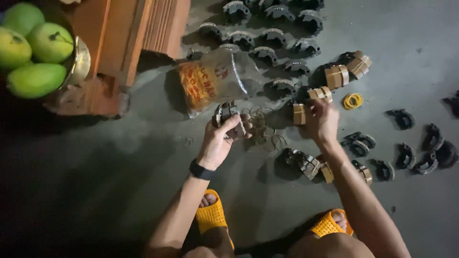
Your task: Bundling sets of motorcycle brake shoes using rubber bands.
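Note:
My left hand (221,139) is closed around a stack of dark curved brake shoes (227,114), held just above the grey floor. A black band sits on that wrist. My right hand (321,120) reaches forward and grips a tan-wrapped bundle of brake shoes (300,113) on the floor. More wrapped bundles (337,76) lie just beyond it. A loose pile of thin rubber bands (262,126) lies between my hands. A small stack of yellow rubber bands (353,101) rests to the right of my right hand.
Loose dark brake shoes (267,53) lie in rows at the top, with more (406,155) at the right. A clear plastic bag with orange print (210,82) lies ahead. A brass bowl of green mangoes (36,52) sits on a wooden stand (119,33) at left. My orange sandals (211,216) are below.

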